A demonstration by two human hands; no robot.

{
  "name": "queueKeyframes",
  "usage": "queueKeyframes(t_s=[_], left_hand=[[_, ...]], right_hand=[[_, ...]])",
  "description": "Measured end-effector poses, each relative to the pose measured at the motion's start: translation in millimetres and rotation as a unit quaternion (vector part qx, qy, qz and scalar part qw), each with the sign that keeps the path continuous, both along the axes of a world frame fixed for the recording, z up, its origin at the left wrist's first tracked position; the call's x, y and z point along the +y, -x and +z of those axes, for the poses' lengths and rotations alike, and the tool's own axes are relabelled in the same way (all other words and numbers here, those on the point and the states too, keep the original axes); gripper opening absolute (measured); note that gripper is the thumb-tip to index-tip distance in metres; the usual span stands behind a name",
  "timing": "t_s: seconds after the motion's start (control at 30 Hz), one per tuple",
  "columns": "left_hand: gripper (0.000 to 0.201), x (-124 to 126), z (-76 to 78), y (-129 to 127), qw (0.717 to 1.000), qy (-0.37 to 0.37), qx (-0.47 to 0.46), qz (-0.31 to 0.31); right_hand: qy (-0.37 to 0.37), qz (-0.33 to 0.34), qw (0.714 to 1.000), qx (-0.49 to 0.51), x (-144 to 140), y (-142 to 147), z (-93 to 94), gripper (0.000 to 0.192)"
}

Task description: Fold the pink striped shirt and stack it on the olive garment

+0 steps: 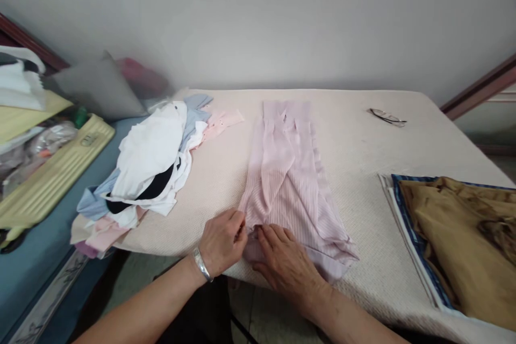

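Note:
A pale pink ribbed knit garment (296,172) lies lengthwise across the table, bunched and creased down its middle. At its near left corner my left hand (223,242) is closed, thumb and curled fingers pinching the fabric edge. A silver bracelet (201,264) circles that wrist. My right hand (288,263) rests palm down on the garment's near end, its fingers stretched toward the left hand and the thumb apart from them. Between the two hands the cloth is gathered into a small dark fold.
A heap of white, blue and pink clothes (151,145) is on the table's left. Eyeglasses (387,117) lie at the back right. A stack of folded clothes, brown on top (463,236), sits at the right edge. Left of the table stands a yellow plastic container (60,172).

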State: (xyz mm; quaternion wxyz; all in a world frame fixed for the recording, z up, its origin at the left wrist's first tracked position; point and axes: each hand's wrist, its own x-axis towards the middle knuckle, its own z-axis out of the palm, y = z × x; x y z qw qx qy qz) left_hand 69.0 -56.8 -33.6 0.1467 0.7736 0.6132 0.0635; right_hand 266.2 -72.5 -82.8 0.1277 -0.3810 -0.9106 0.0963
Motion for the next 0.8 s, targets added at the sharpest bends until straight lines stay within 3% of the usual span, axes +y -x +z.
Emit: queueKeyframes(t_s=[0.3, 0.53, 0.8], left_hand=[[0.007, -2.8, -7.5, -2.8, 0.997, 0.040, 0.057, -0.024], [0.006, -7.7, -4.7, -0.3, 0.999, 0.023, 0.024, -0.016], [0.013, -6.2, -7.5, -0.1, 0.989, 0.083, 0.052, -0.111]], right_hand=[[-0.019, 0.015, 1.000, -0.005, 2.5, 1.6, -4.6, 0.063], [0.012, 0.070, 0.997, -0.004, 7.6, 6.5, 1.0, 0.061], [-0.013, 0.100, 0.995, -0.018, 4.7, 3.9, 0.8, 0.048]])
